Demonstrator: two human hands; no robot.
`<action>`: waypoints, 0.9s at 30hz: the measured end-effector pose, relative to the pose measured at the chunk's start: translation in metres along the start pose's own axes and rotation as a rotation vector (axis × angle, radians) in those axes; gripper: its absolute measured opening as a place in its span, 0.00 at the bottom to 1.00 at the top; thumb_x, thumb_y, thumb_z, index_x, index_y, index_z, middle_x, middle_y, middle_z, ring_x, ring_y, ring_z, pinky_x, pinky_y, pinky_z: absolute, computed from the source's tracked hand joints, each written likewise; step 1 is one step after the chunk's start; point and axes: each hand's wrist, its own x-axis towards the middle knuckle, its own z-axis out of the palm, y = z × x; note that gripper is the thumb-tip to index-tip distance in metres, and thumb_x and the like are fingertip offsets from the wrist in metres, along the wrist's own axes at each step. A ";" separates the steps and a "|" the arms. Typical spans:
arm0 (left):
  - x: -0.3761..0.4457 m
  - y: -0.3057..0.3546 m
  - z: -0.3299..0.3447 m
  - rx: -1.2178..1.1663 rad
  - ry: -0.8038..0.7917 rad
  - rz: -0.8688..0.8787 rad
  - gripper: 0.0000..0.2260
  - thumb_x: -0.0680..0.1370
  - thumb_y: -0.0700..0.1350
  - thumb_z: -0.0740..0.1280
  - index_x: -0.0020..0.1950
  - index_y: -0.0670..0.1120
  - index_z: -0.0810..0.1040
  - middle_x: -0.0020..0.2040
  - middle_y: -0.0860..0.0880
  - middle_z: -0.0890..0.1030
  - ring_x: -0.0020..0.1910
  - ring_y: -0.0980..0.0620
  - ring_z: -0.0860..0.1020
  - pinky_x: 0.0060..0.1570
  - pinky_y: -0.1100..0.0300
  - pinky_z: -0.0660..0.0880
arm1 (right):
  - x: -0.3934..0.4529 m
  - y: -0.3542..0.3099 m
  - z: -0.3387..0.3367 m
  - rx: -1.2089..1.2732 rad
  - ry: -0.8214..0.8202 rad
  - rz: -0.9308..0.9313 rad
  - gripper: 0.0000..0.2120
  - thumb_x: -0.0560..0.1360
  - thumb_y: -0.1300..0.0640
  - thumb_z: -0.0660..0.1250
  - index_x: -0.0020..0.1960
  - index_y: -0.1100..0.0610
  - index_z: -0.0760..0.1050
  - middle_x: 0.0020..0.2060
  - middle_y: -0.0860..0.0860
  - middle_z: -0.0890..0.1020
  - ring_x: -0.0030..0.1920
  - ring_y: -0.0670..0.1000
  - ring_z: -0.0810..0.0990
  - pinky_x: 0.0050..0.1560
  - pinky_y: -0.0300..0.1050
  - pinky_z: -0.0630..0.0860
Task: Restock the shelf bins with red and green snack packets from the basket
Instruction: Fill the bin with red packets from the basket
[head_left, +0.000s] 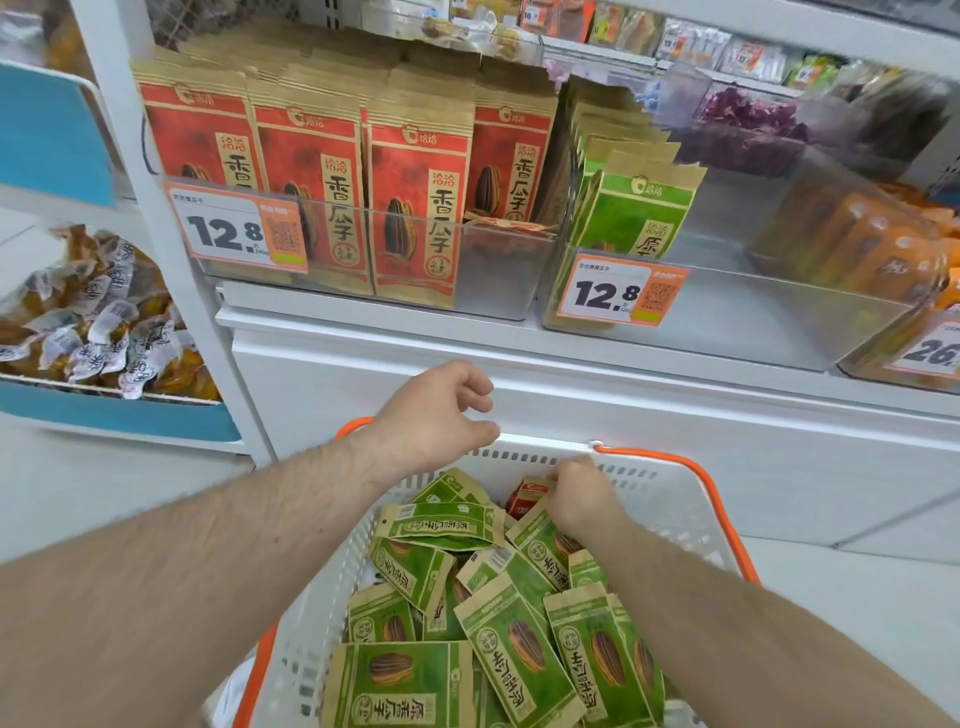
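A white basket (670, 499) with orange handles sits low in front of me, full of green snack packets (519, 654). One red packet (527, 496) shows near its far rim. My right hand (584, 493) reaches down into the basket with its fingers curled at the red packet. My left hand (441, 415) hovers over the basket's far left rim, fingers loosely curled, holding nothing. On the shelf above, a clear bin (498, 270) holds rows of upright red packets (415, 208). The neighbouring clear bin (753, 317) holds a short row of green packets (636, 213) at its left side.
Orange price tags reading 12.8 hang on both bin fronts. A white shelf base (675, 410) stands behind the basket. A bin of orange packs (857, 244) lies to the right. On the left, a blue-edged tray (104, 410) carries small wrapped snacks.
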 end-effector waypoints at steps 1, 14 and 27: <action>0.000 -0.001 0.000 0.002 -0.004 -0.006 0.15 0.73 0.45 0.75 0.57 0.54 0.75 0.52 0.59 0.80 0.56 0.57 0.77 0.52 0.61 0.75 | -0.001 0.002 0.001 -0.008 0.008 0.009 0.10 0.76 0.62 0.65 0.55 0.55 0.81 0.55 0.53 0.77 0.43 0.52 0.77 0.50 0.44 0.79; -0.009 -0.012 0.006 -0.636 -0.379 -0.799 0.28 0.81 0.55 0.64 0.73 0.38 0.65 0.56 0.40 0.80 0.55 0.39 0.78 0.48 0.45 0.78 | -0.054 -0.022 -0.072 0.179 0.337 -0.308 0.10 0.78 0.66 0.62 0.50 0.58 0.82 0.46 0.53 0.84 0.47 0.55 0.80 0.46 0.45 0.74; -0.027 -0.001 0.026 -0.884 -0.224 -0.637 0.09 0.81 0.35 0.62 0.60 0.39 0.76 0.49 0.41 0.84 0.47 0.44 0.82 0.46 0.46 0.78 | -0.126 -0.007 -0.070 0.299 0.451 -0.756 0.11 0.71 0.67 0.68 0.50 0.56 0.83 0.50 0.48 0.85 0.53 0.40 0.80 0.59 0.27 0.72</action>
